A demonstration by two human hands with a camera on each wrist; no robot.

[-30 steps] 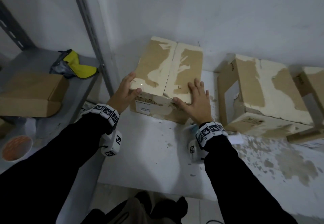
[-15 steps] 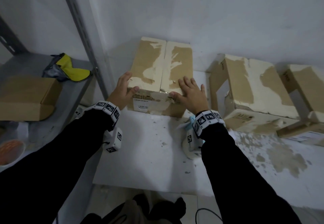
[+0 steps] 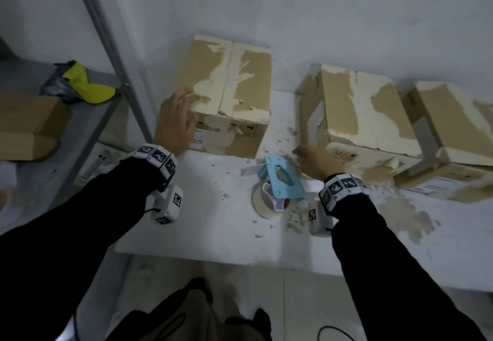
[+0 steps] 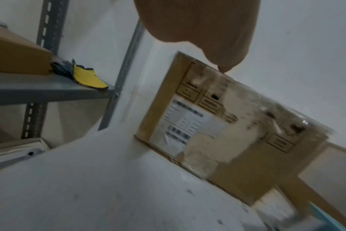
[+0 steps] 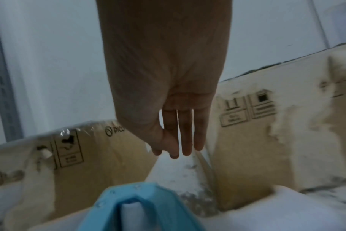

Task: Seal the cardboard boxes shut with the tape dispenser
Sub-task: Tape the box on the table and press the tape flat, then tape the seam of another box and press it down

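Note:
A worn cardboard box [image 3: 229, 92] with its two top flaps closed stands at the back of the white table [image 3: 213, 223]. My left hand [image 3: 174, 116] rests on its near left corner, fingers relaxed. A light blue tape dispenser [image 3: 281, 180] with a roll of clear tape [image 3: 262, 203] lies in front of the box. My right hand [image 3: 314, 160] hovers just right of the dispenser, fingers straight and holding nothing [image 5: 180, 146]. The dispenser's blue frame [image 5: 136, 207] shows below that hand in the right wrist view. The box's labelled front [image 4: 198, 125] fills the left wrist view.
Two more worn boxes [image 3: 357, 116] [image 3: 453, 132] stand to the right along the wall. A grey metal shelf [image 3: 88, 132] on the left holds a brown carton [image 3: 29, 124] and a yellow cloth [image 3: 85, 87]. Paper scraps litter the table around the dispenser.
My right hand has left the box top and dropped back to the right, beside the dispenser, which is now uncovered. My left hand stays at the box's left corner.

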